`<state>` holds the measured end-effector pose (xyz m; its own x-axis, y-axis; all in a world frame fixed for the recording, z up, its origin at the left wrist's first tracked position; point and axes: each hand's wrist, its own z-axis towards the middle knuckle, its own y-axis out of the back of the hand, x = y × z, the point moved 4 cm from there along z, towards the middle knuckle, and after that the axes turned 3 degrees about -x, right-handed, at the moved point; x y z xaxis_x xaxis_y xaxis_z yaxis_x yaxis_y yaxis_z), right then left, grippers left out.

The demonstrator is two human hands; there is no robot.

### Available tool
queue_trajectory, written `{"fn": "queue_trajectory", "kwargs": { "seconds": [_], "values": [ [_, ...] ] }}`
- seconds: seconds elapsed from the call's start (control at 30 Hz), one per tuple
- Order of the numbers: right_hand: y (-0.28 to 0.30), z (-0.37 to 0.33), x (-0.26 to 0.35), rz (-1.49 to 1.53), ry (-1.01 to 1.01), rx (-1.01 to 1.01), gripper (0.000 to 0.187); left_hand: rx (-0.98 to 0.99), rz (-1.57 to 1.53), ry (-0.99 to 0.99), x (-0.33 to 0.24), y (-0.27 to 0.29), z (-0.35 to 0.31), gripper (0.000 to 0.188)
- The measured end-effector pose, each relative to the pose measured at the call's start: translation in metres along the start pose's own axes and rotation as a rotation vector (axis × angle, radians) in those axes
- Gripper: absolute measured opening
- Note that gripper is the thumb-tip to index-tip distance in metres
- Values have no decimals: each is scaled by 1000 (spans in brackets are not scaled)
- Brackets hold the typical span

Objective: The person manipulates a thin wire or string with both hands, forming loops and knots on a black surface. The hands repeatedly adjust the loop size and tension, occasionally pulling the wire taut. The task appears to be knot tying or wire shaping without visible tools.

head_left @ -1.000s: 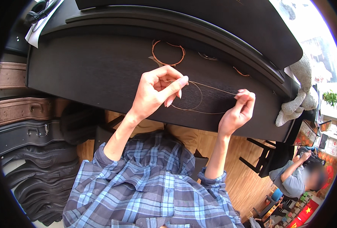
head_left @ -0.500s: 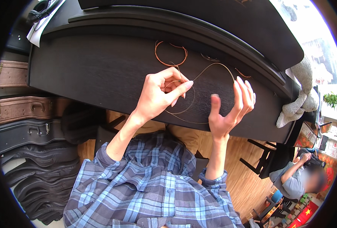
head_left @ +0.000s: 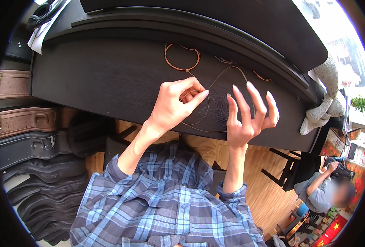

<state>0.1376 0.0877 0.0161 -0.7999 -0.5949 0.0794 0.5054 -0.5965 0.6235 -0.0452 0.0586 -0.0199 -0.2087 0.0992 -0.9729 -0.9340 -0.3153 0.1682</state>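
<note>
My left hand is closed in a pinch, thumb against fingertips, on a thin golden guitar string. From the pinch the string loops up and right in a wide arc, with another loop hanging below the fingers. My right hand is raised beside it with fingers spread apart; the arc runs to its fingertips and partly behind them. Whether it touches them I cannot tell. Beyond my left hand, a copper-coloured coiled string lies on the black wooden surface.
A small silvery coil and a short copper-coloured piece lie farther back. A grey plush toy hangs at the right end. Instrument cases are stacked on the left. A seated person is at the lower right, beyond a black stool.
My right hand's fingers have spread farther apart and curled slightly. My left hand keeps its pinch on the string, its fingers drawn closer together.
</note>
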Motion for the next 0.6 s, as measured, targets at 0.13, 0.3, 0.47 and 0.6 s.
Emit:
{"fn": "queue_trajectory", "kwargs": {
  "seconds": [0.13, 0.3, 0.47, 0.6],
  "values": [
    [-9, 8, -12, 5, -258, 68, 27, -38, -16, 199, 3, 2, -1, 10],
    [-13, 10, -2, 174, -42, 65, 34, 40, 59, 68, -2, -2, 1, 9],
    [-23, 2, 1, 325, 102, 229, 25, 84, -8, 19, -2, -3, -2, 11],
    [-21, 0, -4, 387, 0, 227, 13, 105, -124, 141, 1, 0, -3, 12]
  ]
}}
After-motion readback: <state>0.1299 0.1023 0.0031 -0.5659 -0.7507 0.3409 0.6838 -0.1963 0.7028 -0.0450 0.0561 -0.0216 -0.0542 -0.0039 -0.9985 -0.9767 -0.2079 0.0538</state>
